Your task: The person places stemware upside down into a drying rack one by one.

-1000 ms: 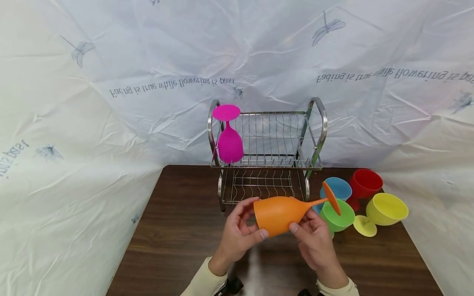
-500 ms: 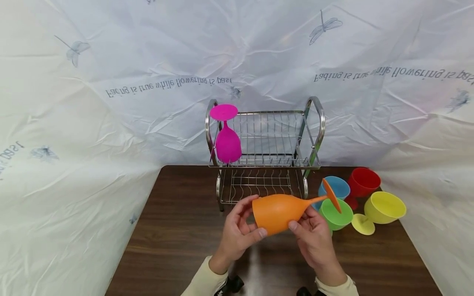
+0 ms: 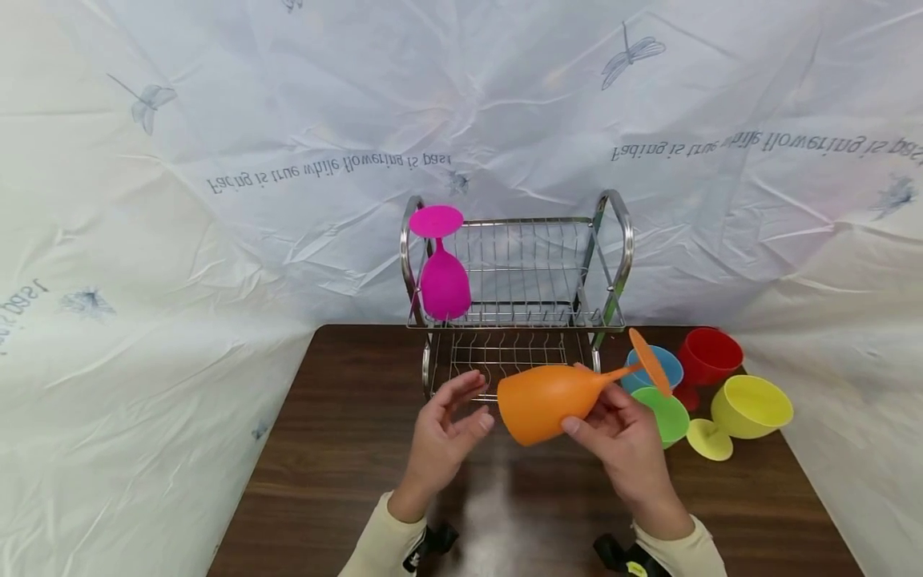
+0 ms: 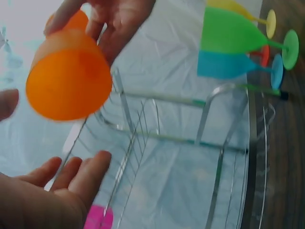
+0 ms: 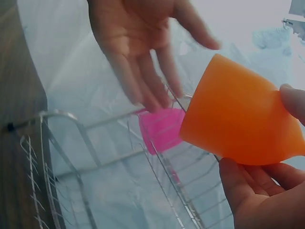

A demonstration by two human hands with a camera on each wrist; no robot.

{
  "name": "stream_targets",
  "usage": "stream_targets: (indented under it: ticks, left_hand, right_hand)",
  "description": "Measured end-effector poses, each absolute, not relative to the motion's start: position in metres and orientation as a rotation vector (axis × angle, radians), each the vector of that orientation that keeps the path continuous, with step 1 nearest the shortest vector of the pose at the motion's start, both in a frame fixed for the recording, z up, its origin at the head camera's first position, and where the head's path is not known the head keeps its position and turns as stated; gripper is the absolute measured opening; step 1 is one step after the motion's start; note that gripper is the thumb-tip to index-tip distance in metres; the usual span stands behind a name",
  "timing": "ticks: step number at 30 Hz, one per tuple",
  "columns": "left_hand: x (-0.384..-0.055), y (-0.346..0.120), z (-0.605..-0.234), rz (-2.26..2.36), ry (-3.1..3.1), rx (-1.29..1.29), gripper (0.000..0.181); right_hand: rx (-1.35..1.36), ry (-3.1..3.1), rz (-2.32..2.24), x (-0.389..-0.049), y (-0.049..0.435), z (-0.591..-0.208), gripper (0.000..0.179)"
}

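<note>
An orange plastic goblet lies sideways in the air in front of the rack, its mouth to the left and its round foot to the upper right. My right hand grips the bowl near the stem, thumb on the near side and fingers behind. Just left of the mouth is my left hand, apart from the goblet with its fingers loosely bent. The left wrist view looks into the goblet's mouth, with the left fingers below it. A magenta goblet stands upside down on the rack's upper tier, at the left.
A two-tier metal dish rack stands at the back of the dark wooden table. Blue, red, green and yellow goblets stand grouped right of it. A printed white sheet hangs behind.
My left hand has let go of the orange goblet and drawn away to the left. The right hand keeps hold of the goblet, which has shifted slightly up and right.
</note>
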State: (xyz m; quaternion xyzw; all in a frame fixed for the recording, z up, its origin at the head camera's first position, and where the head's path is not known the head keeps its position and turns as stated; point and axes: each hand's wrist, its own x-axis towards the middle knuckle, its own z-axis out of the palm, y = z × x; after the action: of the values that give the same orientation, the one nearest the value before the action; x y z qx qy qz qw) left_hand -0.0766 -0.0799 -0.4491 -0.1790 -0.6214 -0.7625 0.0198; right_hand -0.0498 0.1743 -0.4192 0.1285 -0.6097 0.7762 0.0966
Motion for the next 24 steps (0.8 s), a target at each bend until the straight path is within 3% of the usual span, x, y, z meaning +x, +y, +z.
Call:
stream_targets:
  ticks: [11, 17, 24]
  left_hand:
    - [-0.109, -0.108, -0.473, -1.915, -2.204, -0.113, 0.043]
    - [-0.135, -0.120, -0.498, -1.517, -2.289, -0.022, 0.042]
    - [-0.153, -0.127, -0.522, -1.301, -2.350, -0.005, 0.044]
  right_hand:
    - [0.424, -2.085, 1.872, -0.074, 0.190, -0.374, 0.060]
    - [0.418, -2.196, 1.636, -0.098, 0.187, -0.335, 0.053]
    - [0.408, -2.324, 1.590, -0.135, 0.178, -0.307, 0.060]
